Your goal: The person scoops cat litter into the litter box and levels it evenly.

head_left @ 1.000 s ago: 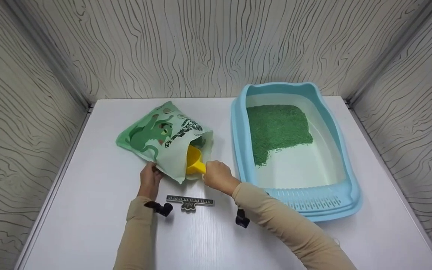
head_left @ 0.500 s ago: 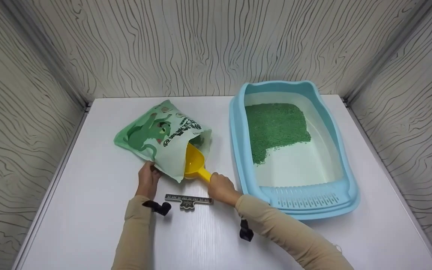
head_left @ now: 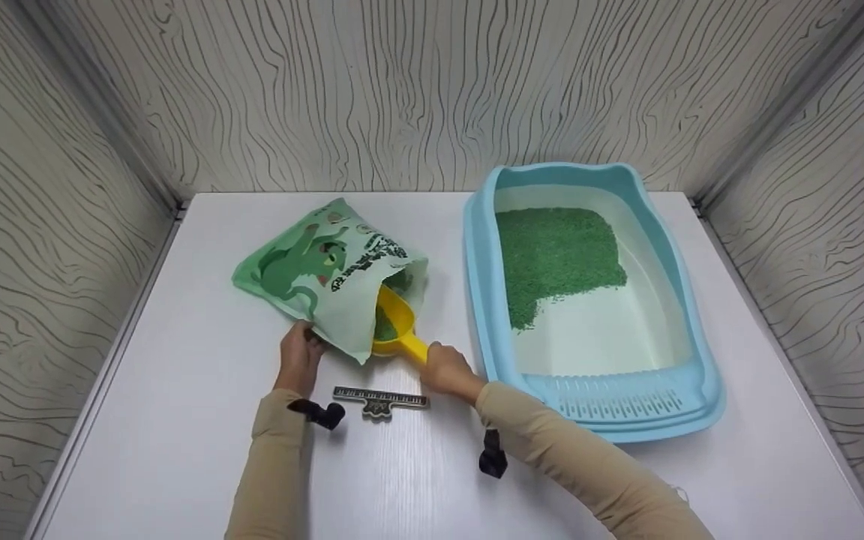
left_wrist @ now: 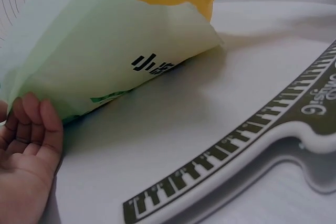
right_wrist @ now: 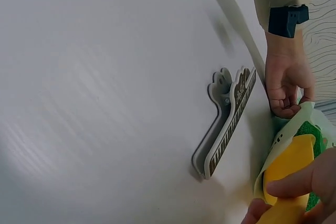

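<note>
A green-and-white cat litter bag (head_left: 301, 262) lies on its side with its torn mouth facing right. My left hand (head_left: 299, 361) pinches its lower edge between thumb and fingers, as the left wrist view also shows of the bag (left_wrist: 105, 51). My right hand (head_left: 448, 371) grips the handle of a yellow scoop (head_left: 411, 345). The scoop's front is inside the bag's mouth and hidden there; some green litter (head_left: 385, 327) shows in its bowl. In the right wrist view, my thumb lies along the scoop (right_wrist: 291, 166), and green pellets show inside the bag.
A light-blue litter tray (head_left: 481, 300) stands at the right, with green litter (head_left: 559, 255) over its far left part. A large piano-key-patterned clip (head_left: 379, 400) lies in front of the bag, between my forearms. Patterned walls (head_left: 402, 97) bound the white table (head_left: 199, 337).
My right hand has drawn the scoop a little way out of the bag, right and towards me. Green litter now shows in its bowl. My left hand stays at the bag's edge.
</note>
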`<state>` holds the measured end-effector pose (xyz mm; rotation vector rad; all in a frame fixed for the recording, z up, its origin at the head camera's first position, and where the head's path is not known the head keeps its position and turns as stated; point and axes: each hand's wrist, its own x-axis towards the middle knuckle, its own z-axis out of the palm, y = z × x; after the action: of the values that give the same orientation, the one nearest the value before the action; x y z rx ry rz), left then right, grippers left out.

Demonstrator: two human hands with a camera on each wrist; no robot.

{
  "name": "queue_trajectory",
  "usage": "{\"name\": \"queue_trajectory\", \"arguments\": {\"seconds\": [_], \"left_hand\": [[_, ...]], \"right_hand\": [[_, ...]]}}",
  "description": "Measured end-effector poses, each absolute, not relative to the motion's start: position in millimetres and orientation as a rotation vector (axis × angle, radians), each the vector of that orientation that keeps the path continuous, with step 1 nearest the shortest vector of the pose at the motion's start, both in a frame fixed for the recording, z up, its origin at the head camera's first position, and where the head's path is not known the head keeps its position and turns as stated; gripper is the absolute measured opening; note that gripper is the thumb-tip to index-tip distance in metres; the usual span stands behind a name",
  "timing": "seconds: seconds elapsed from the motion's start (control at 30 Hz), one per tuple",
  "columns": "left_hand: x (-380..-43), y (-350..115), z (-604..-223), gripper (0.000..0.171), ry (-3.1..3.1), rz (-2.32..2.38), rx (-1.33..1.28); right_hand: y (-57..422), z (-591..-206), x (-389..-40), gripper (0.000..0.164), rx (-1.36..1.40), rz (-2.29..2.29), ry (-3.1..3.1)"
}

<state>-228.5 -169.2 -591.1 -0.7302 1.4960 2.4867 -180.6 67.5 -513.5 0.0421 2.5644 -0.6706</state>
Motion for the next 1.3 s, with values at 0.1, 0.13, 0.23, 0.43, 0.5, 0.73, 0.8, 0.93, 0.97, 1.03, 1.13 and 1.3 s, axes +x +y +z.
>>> {"name": "queue_trajectory", "arguments": {"seconds": [0.1,0.13,0.23,0.43,0.5,0.73,0.8,0.93,0.97,1.03,1.13,1.3], "left_hand": [[-230,-168,-592,0.039,1.489,2.493,-0.734],[-230,-168,-592,0.04,1.494,2.488,-0.732],[-230,-168,-592,0.041,1.504,2.473,-0.728],[-229,-169,-591,0.038,1.509,2.459,-0.739],[-228,-169,-590,0.036,1.504,2.454,-0.749],[-228,-171,-590,0.037,1.492,2.452,-0.754],[-228,-171,-591,0.036,1.482,2.461,-0.757],[-228,-172,-591,0.037,1.47,2.475,-0.726],[-228,-172,-591,0.037,1.466,2.479,-0.729],[-228,-172,-590,0.036,1.467,2.478,-0.724],[-228,-171,-590,0.033,1.462,2.484,-0.739],[-230,-171,-590,0.034,1.461,2.475,-0.742]], "right_hand": [[69,-516,-182,0.018,0.065,-0.725,2.525],[69,-517,-181,0.018,0.081,-0.75,2.507],[69,-518,-178,0.019,0.145,-0.838,2.456],[68,-518,-164,0.021,0.276,-1.061,2.362],[69,-517,-160,0.025,0.319,-1.112,2.321],[71,-516,-154,0.032,0.411,-1.17,2.206],[72,-515,-153,0.034,0.42,-1.181,2.198],[76,-510,-152,0.032,0.425,-1.175,2.209],[77,-507,-152,0.032,0.425,-1.171,2.208],[80,-502,-152,0.029,0.419,-1.154,2.215],[84,-493,-153,0.024,0.403,-1.131,2.221],[94,-483,-154,0.019,0.364,-1.073,2.267]]}}
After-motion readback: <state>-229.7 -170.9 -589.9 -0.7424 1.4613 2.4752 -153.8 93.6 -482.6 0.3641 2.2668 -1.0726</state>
